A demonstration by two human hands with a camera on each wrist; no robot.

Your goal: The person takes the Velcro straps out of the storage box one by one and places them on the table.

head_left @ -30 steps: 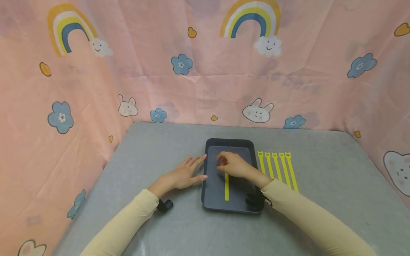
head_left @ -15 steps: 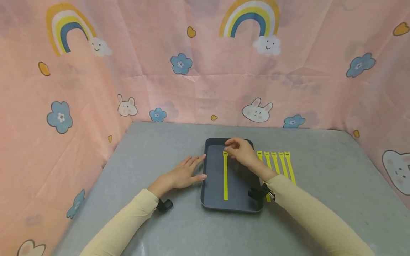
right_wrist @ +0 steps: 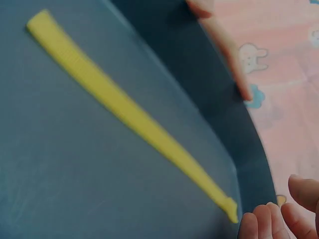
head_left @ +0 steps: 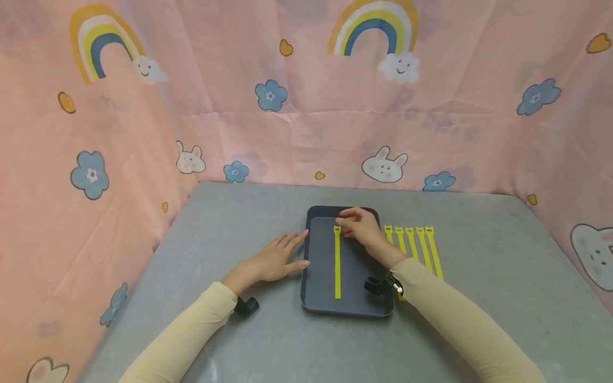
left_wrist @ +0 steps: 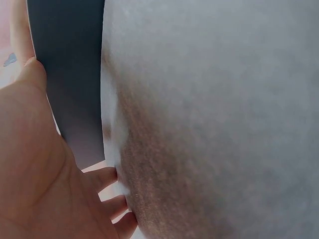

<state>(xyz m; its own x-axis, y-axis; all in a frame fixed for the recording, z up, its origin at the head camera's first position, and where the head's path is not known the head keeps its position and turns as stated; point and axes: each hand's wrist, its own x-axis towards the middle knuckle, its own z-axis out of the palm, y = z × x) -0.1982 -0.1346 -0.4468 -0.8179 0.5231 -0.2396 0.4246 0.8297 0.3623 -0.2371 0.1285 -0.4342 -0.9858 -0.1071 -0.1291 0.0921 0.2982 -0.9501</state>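
A yellow cable tie (head_left: 337,263) with a slotted head lies lengthwise in the dark grey tray (head_left: 319,282), head at the far end. My left hand (head_left: 274,264) is spread flat beside the tray, its thumb and forefinger tips at the left rim. In the left wrist view, the tray's wall (left_wrist: 70,74) stands right by the palm (left_wrist: 30,149). Over the tray's far right part hovers my right hand (head_left: 362,230), fingers loosely bent and holding nothing. The right wrist view shows the tie (right_wrist: 124,107) whole, with the right fingertips (right_wrist: 264,219) close by its head.
To the right of the tray, several more yellow cable ties (head_left: 433,250) lie side by side on the grey table (head_left: 488,255), partly hidden by the right forearm. A pink printed cloth (head_left: 306,133) hangs around the back and sides.
My right hand has moved off the tie toward the far right, uncovering its upper part and head. The left hand and the tray have stayed put.
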